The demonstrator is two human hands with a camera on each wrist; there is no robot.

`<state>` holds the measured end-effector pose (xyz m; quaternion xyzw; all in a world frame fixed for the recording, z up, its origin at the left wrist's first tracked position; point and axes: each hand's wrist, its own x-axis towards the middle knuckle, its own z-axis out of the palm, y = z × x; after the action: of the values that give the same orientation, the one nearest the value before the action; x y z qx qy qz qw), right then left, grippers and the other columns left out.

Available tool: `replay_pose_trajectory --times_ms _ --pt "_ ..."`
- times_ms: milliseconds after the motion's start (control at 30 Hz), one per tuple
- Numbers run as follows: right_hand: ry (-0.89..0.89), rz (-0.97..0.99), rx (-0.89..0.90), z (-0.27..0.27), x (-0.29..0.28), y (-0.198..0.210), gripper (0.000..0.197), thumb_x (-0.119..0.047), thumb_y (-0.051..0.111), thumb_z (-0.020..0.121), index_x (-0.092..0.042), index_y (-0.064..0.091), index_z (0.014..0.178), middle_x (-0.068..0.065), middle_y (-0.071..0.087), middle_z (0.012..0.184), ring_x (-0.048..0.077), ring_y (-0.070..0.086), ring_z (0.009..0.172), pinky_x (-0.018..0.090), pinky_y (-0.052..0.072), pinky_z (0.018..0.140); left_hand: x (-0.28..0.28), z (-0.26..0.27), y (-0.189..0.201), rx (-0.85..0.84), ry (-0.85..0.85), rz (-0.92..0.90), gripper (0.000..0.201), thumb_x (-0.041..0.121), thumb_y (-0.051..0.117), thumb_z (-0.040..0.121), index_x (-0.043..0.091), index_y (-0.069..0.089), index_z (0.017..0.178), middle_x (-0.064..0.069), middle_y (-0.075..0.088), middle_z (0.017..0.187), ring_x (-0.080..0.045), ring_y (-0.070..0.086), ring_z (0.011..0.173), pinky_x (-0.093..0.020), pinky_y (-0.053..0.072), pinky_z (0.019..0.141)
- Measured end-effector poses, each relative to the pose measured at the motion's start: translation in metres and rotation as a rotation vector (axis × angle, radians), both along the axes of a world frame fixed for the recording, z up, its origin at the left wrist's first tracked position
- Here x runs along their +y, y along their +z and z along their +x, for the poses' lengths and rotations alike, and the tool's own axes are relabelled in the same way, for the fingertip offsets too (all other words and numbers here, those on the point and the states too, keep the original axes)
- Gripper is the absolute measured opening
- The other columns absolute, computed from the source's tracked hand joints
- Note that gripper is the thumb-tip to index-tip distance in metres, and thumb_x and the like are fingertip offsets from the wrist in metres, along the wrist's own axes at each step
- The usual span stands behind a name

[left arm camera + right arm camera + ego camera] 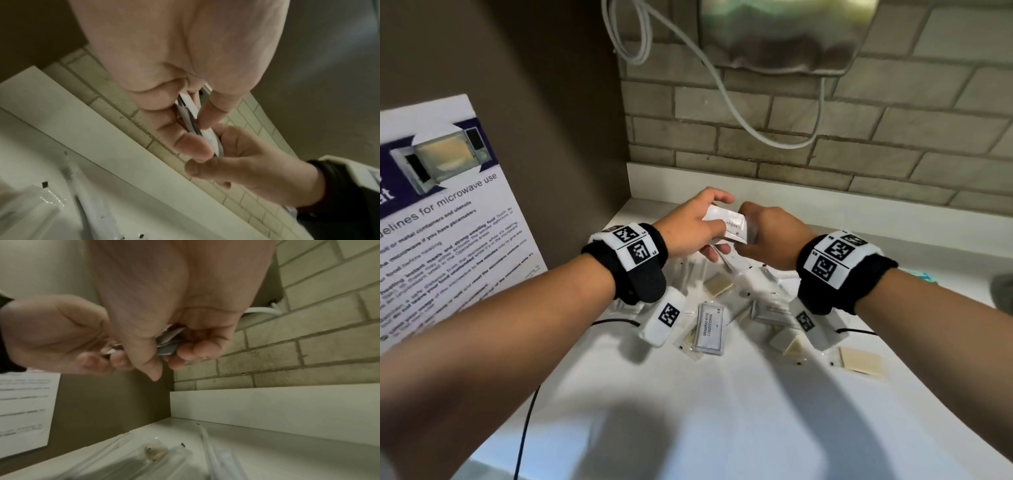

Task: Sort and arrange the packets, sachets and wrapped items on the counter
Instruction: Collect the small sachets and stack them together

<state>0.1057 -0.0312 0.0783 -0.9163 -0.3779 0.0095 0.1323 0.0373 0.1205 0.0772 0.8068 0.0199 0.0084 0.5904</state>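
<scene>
At frame centre, above the counter (pixel 722 428), left hand (pixel 688 226) and right hand (pixel 767 236) both pinch a thin sachet stack (pixel 726 222); uneven grip pressure may fan and spill it.

My hands (pixel 688 226) hold a packet (pixel 726 222) above scattered sachets (pixel 710 327) on the tabletop (pixel 688 411); poster (pixel 445 212) at left, wall (pixel 825 137) behind

Grey brick wall (pixel 825 137) at twelve o'clock; brown side wall (pixel 534 85) at ten, microwave poster (pixel 448 212) at nine; white desk (pixel 722 411) below.
</scene>
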Motion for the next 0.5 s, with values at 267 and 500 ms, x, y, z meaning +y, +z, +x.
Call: replay_pose_trajectory --times_ms 267,500 --pt "-0.101 -0.110 0.071 0.005 -0.045 0.001 0.058 -0.046 0.075 0.076 -0.028 0.047 0.124 -0.012 0.054 0.073 0.023 0.061 0.086 0.032 0.047 0.072 -0.030 0.017 -0.017 -0.012 -0.120 0.168 0.023 0.017 0.056 0.095 0.019 0.048 0.117 -0.017 0.060 0.087 -0.021 0.056 0.063 -0.024 0.044 0.042" --pt "-0.286 -0.345 0.300 0.011 -0.085 -0.045 0.080 -0.045 0.079 0.071 -0.020 0.042 0.138 0.003 0.060 0.126 0.023 0.058 0.115 0.034 0.047 0.095 -0.019 0.028 -0.010 -0.093 -0.001 0.087 0.017 0.009 0.054 0.095 0.015 0.051 0.111 -0.005 0.053 0.068 -0.013 0.048 0.052 -0.023 0.039 0.043"
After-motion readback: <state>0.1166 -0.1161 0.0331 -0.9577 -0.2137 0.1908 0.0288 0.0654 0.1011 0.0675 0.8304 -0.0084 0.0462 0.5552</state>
